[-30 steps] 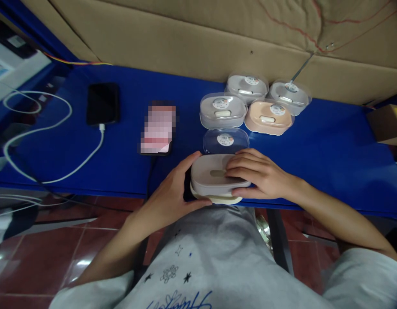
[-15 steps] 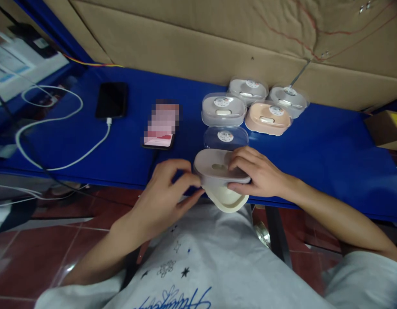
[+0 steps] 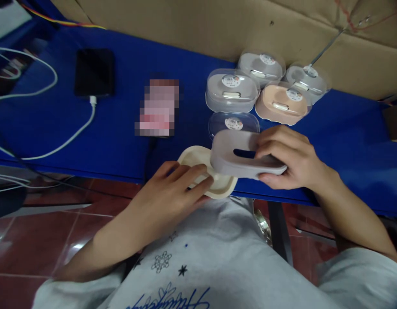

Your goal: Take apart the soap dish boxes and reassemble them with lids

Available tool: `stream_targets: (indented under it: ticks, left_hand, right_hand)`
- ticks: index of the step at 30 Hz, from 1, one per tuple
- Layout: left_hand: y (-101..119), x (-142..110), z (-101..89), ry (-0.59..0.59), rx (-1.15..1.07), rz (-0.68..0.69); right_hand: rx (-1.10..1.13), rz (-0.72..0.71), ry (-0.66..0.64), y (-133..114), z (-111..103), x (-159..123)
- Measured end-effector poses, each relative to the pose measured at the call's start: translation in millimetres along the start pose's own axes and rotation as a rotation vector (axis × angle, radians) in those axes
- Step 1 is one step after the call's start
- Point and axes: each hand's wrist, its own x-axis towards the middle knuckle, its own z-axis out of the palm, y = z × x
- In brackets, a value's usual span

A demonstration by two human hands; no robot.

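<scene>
My right hand (image 3: 291,159) grips the right end of a grey plastic cover (image 3: 226,150), with fingertips in its oval slot and the thumb on its near edge. The cover is raised and slightly tilted, and blue shows through the slot. To its left, my left hand (image 3: 175,191) is closed on a shallow cream base (image 3: 195,155); its fingers lie inside, and its thumb is mostly hidden. The cover overlaps the base's right end. Behind the cover lies a clear lid (image 3: 216,123) with a round sticker, partly hidden.
At the back stand grey boxes (image 3: 232,103) and a peach box (image 3: 278,113) under clear lids. A phone (image 3: 158,107) with a blurred screen, a black device (image 3: 94,73) and its white cable (image 3: 79,137) lie leftward on the blue table (image 3: 356,146). Cardboard (image 3: 201,25) lines the back.
The grey cover has come off the cream base and moved right in my right hand. My left hand let go of the cover's side and took hold of the base, now further left.
</scene>
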Motion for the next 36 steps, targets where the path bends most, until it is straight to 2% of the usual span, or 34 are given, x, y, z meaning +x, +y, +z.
stream_targets:
  ticks: [6, 11, 16, 20, 26, 36]
  left_hand:
    - [-14, -11, -10.5, -0.02, 0.042, -0.21]
    - [-22, -18, -11.0, -0.017, 0.054, -0.246]
    - [-28, -26, -11.1, -0.03, -0.043, -0.299]
    - [-30, -25, -13.9, -0.057, -0.047, -0.318]
    - [-27, -19, -16.1, 0.06, -0.081, -0.331]
    - [-27, -19, -7.1, -0.054, -0.122, -0.28]
  right_hand:
    - [-0.107, -0.008, -0.231, -15, -6, 0]
    - [-0.161, 0.049, -0.369, -21, -9, -2]
    - [-0.291, -0.044, -0.278, -22, -8, -2]
    - [-0.224, -0.099, -0.188, -21, 0, -1]
    - [-0.121, -0.16, -0.145, -21, 14, 0]
    - [-0.122, -0.167, -0.144, -21, 16, 0]
